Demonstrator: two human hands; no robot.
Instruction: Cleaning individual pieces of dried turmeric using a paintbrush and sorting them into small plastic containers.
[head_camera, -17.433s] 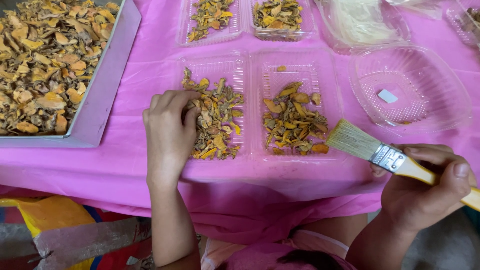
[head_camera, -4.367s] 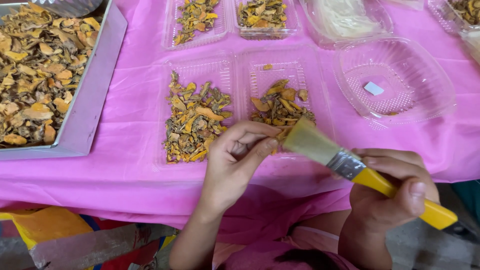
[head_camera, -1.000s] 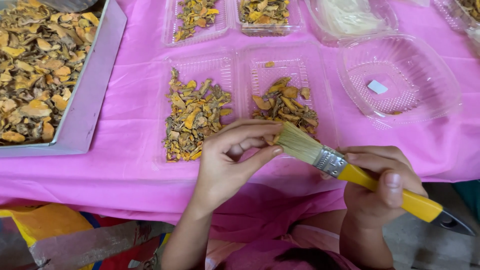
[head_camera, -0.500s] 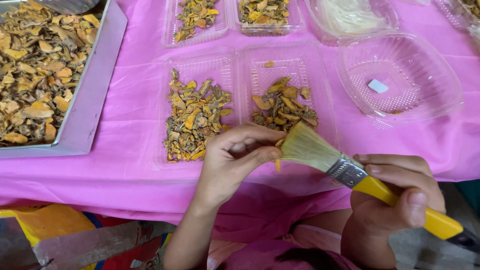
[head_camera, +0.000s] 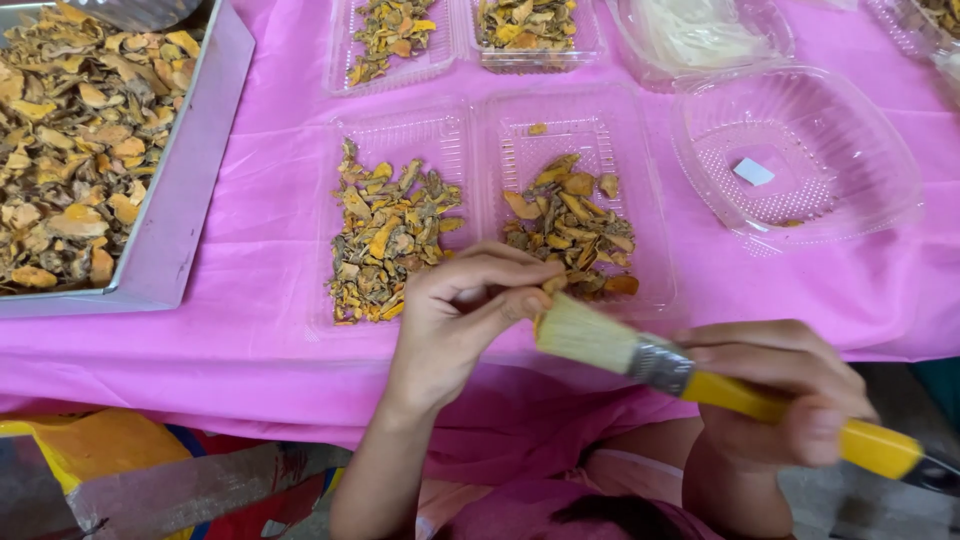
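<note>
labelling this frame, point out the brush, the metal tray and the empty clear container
brush (head_camera: 590, 337), head view, on the bristles
metal tray (head_camera: 190, 190), head view, on its right rim
empty clear container (head_camera: 850, 150), head view, on its ribbed wall

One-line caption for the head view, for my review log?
Left hand pinches a small dried slice while right hand sweeps a yellow-handled brush against it, above a clear two-compartment tray.

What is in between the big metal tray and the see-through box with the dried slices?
Only bare pink tablecloth lies between the metal tray and the clear box of dried slices, as the head view shows.
</note>
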